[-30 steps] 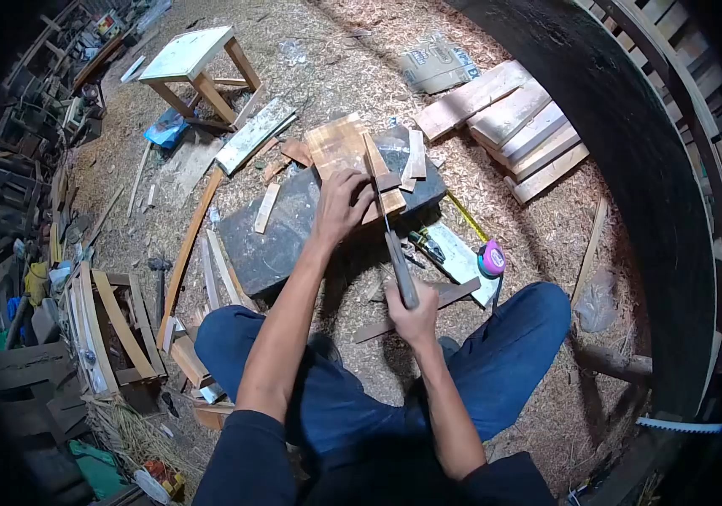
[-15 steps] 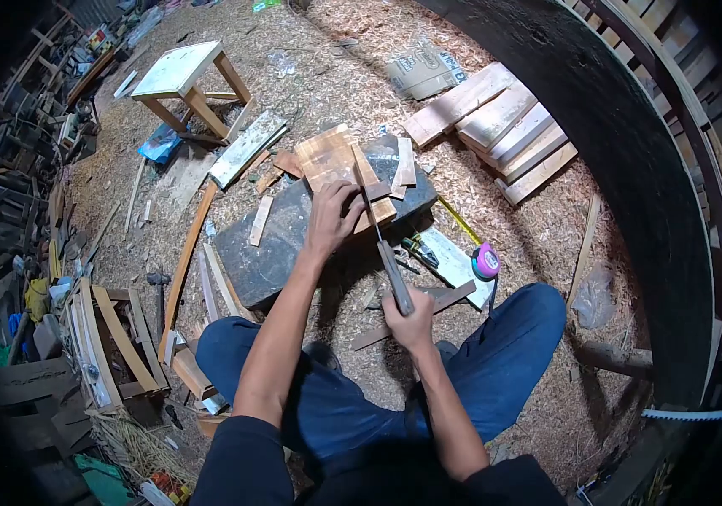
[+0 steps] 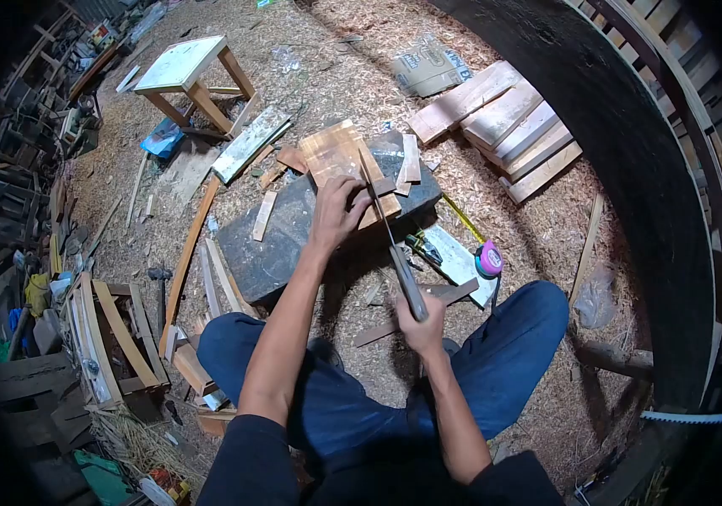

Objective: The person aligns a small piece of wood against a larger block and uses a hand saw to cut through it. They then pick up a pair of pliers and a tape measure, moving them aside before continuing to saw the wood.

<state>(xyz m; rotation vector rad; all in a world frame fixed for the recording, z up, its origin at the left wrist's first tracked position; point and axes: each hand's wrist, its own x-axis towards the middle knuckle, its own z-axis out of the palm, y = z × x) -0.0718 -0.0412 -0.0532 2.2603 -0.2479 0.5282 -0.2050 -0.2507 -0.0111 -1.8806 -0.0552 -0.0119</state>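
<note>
My right hand (image 3: 423, 327) is closed round the grey handle of a hand saw (image 3: 408, 282). The saw's narrow blade points away from me and lies across a wooden board (image 3: 330, 153), near its right side. On that board rests my left hand (image 3: 337, 209), fingers bent and pressing it down just left of the blade. A small dark wood piece (image 3: 385, 187) sits by the blade, close to my left fingertips. Beneath the board is a low dark block (image 3: 264, 244), with thin wood offcuts (image 3: 410, 158) on its right part.
A pink and teal tape measure (image 3: 489, 260) with its yellow tape out lies at the right on a whitish board (image 3: 454, 253). Planks (image 3: 517, 126) are stacked farther right. A small stool (image 3: 182, 67) stands back left, a hammer (image 3: 160, 287) nearer. Shavings cover the floor.
My right hand and the saw have drawn back toward me and slightly right. My left hand stays on the board.
</note>
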